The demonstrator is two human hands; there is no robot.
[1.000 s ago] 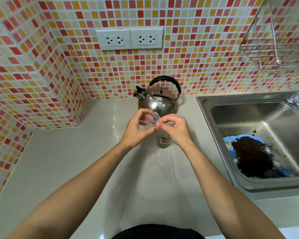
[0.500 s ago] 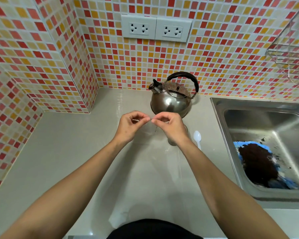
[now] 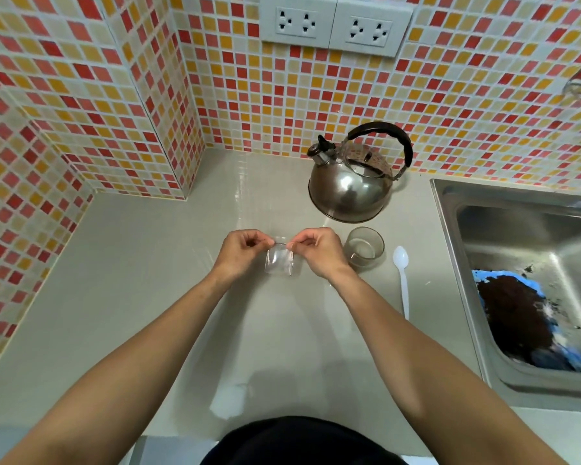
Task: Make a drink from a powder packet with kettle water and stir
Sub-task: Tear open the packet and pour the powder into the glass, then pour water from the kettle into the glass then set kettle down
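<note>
1. Clear powder packet (image 3: 280, 260) held up over the grey counter (image 3: 141, 297), just left of the glass (image 3: 364, 246) and in front of the kettle (image 3: 351, 182).
2. Pinched at its top edge from both sides — left hand (image 3: 242, 251) on the left corner, right hand (image 3: 316, 251) on the right corner, thumb and forefinger pressed together on the film.
3. Probably very light, thin and floppy; hangs limp below the fingers, with little powder visible through it — how much inside, cannot tell.
4. Likely slick plastic, so best gripped close to the seam, fingertips near each other, for a tear or peel without slipping.
5. Worth keeping upright while opening — loose powder would spill easily.
6. Glass empty-looking and open-topped, close enough to tip into; fragile, easily knocked by the right wrist.
7. White plastic spoon (image 3: 402, 276) flat on the counter right of the glass, untouched — light, best lifted by the handle.
</note>
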